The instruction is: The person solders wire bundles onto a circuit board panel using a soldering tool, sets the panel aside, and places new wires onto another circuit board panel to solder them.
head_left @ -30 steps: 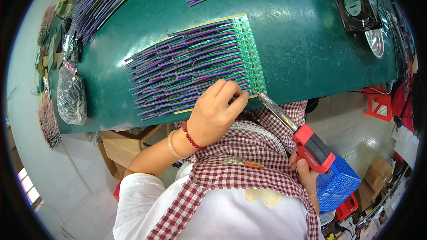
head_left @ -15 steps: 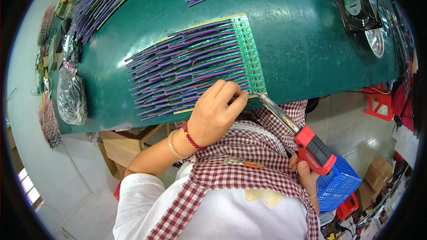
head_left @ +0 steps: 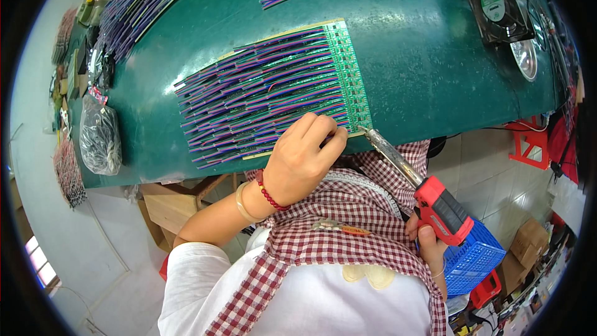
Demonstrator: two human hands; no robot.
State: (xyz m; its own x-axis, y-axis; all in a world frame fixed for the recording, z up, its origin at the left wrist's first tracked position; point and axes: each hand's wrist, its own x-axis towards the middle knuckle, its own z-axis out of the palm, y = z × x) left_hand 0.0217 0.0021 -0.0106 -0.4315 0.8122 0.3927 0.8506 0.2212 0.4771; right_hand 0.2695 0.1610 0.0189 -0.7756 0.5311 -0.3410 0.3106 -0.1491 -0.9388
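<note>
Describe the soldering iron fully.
The soldering iron has a red and black handle, apparently plastic, and a long, scuffed silvery metal barrel narrowing to a tip. It slants from the right hand, which holds the handle, up and leftward to the near right corner of the circuit-board panel. The tip sits just right of the left hand; exact contact is too small to tell.

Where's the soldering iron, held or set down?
Held: the right hand grips the soldering iron by its handle, tip near the circuit boards.
</note>
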